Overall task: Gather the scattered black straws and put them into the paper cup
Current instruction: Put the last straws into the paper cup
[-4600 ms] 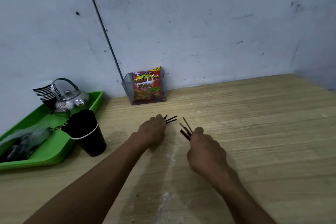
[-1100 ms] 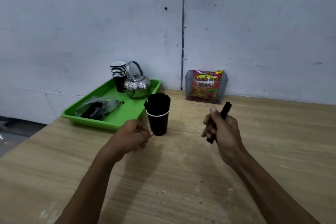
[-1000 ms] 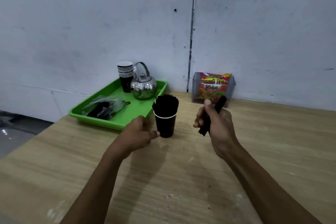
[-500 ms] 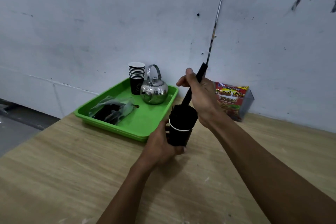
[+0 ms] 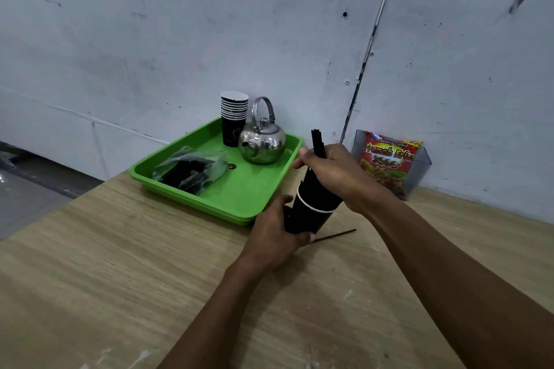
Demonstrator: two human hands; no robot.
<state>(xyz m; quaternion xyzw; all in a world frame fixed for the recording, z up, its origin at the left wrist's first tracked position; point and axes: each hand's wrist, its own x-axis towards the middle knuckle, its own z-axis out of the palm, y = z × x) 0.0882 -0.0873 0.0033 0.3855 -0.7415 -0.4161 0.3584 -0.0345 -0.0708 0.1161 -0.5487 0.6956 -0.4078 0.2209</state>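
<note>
A black paper cup (image 5: 305, 219) with a white rim stands on the wooden table, packed with black straws. My left hand (image 5: 277, 235) grips the cup's lower wall from the near left side. My right hand (image 5: 335, 172) sits over the cup's mouth, closed around a bundle of black straws (image 5: 317, 142) whose tops stick up above my fingers. The bundle's lower ends are hidden behind my hand and the cup's filling. One loose black straw (image 5: 337, 235) lies flat on the table just right of the cup's base.
A green tray (image 5: 239, 198) behind the cup holds a stack of paper cups (image 5: 233, 117), a steel kettle (image 5: 263, 141) and a plastic bag of black straws (image 5: 192, 172). A snack packet (image 5: 389, 162) in a clear holder leans on the grey wall.
My right hand has dropped lower onto the cup's mouth with the straw bundle. My left hand still holds the cup. A single straw now lies on the table beside the cup.
</note>
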